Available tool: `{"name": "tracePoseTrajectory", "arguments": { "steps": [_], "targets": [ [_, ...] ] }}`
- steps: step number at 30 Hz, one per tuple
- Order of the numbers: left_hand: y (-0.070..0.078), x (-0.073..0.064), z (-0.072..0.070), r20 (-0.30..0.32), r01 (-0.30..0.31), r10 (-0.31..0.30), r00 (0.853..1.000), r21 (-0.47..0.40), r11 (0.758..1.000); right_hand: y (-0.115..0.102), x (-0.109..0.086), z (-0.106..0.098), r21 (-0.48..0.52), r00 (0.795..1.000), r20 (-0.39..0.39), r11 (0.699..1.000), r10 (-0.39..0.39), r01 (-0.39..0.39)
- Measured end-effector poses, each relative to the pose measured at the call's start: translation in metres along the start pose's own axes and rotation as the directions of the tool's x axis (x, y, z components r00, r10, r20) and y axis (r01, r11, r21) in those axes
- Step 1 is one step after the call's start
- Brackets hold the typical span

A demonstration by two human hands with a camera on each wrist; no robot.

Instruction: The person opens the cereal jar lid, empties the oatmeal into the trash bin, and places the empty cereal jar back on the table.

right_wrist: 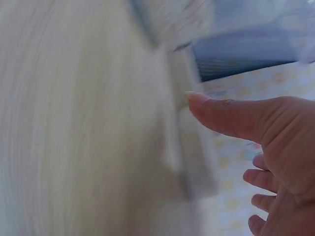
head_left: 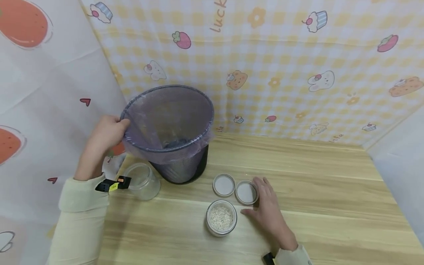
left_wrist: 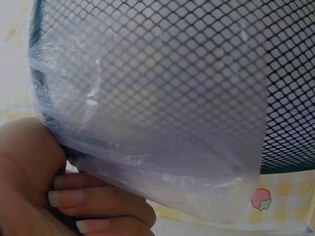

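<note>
My left hand point(head_left: 110, 131) grips the rim of a dark mesh wastebasket point(head_left: 195, 171), thumb over the edge and fingers curled outside. A thin translucent purple bag point(left_wrist: 162, 157) lines the basket and folds over its rim. My right hand point(head_left: 269, 209), low over the table, has its fingers spread and holds nothing. Its fingertips are right beside a round lid point(head_left: 246, 192), which lies inner side up next to a second lid point(head_left: 223, 185). In front of them stands an uncovered glass jar point(head_left: 221, 218) filled with pale grains. The right wrist view is blurred.
Left of the wastebasket, under my left forearm, is a clear, uncovered jar point(head_left: 145, 186). The wood-grain table point(head_left: 318, 176) reaches back to a yellow checked cloth point(head_left: 281, 103). White cloth point(head_left: 49, 84) hangs along the left side.
</note>
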State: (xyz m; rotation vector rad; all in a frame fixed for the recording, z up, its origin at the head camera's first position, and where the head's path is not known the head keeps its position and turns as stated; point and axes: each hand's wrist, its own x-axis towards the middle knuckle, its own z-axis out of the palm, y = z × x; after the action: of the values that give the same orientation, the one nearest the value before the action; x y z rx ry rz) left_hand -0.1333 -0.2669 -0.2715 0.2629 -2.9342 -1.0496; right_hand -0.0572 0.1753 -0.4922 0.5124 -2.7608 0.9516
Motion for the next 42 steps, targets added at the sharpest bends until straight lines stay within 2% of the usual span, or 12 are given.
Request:
{"name": "tracePoseTrajectory", "arguments": {
  "steps": [3, 6, 8, 11, 13, 16, 19, 26, 30, 35, 38, 42],
  "targets": [
    [0.001, 0.0, -0.002, 0.019, 0.006, -0.006, 1.0, -0.01, 1.0, -0.017, -0.009, -0.006, 0.042, 1.0, 0.021, 0.999, -0.012, 0.011],
    [0.003, -0.001, -0.003, 0.025, 0.013, -0.013, 1.0, -0.018, 1.0, -0.03, -0.02, -0.007, 0.153, 0.994, 0.108, 0.988, -0.034, 0.018],
    [0.004, -0.002, -0.004, 0.024, 0.019, -0.018, 1.0, -0.022, 1.0, -0.035, -0.027, -0.005, 0.234, 0.981, 0.186, 0.972, -0.05, 0.006],
    [0.005, -0.003, -0.004, 0.02, 0.022, -0.021, 1.0, -0.023, 1.0, -0.038, -0.034, 0.003, 0.309, 0.961, 0.262, 0.951, -0.085, -0.001],
    [0.006, -0.003, -0.004, 0.016, 0.02, -0.019, 1.0, -0.024, 1.0, -0.039, -0.037, 0.01, 0.321, 0.951, 0.296, 0.947, -0.084, -0.016],
    [0.008, -0.003, -0.002, 0.005, 0.015, -0.015, 1.0, -0.016, 1.0, -0.041, -0.035, 0.023, 0.335, 0.943, 0.314, 0.942, -0.111, -0.001],
    [0.009, -0.004, -0.001, 0.002, 0.015, -0.015, 1.0, -0.007, 1.0, -0.042, -0.032, 0.036, 0.376, 0.943, 0.308, 0.927, -0.123, -0.002],
    [0.006, -0.003, -0.001, 0.007, 0.02, -0.02, 1.0, -0.015, 1.0, -0.044, -0.027, 0.052, 0.517, 0.955, 0.276, 0.854, -0.11, -0.051],
    [0.006, -0.003, -0.002, 0.005, 0.023, -0.023, 1.0, 0.002, 1.0, -0.047, -0.028, 0.057, 0.531, 0.966, 0.247, 0.845, -0.08, -0.066],
    [0.009, -0.002, -0.001, 0.008, 0.02, -0.02, 1.0, 0.027, 0.999, -0.05, -0.029, 0.062, 0.519, 0.982, 0.186, 0.852, -0.039, -0.064],
    [0.009, -0.002, 0.0, 0.004, 0.017, -0.017, 1.0, 0.026, 1.0, -0.05, -0.028, 0.063, 0.514, 0.986, 0.164, 0.857, -0.042, -0.049],
    [0.008, -0.001, 0.001, 0.0, 0.019, -0.019, 1.0, 0.014, 1.0, -0.053, -0.025, 0.062, 0.537, 0.984, 0.175, 0.841, -0.033, -0.068]
  ]
}}
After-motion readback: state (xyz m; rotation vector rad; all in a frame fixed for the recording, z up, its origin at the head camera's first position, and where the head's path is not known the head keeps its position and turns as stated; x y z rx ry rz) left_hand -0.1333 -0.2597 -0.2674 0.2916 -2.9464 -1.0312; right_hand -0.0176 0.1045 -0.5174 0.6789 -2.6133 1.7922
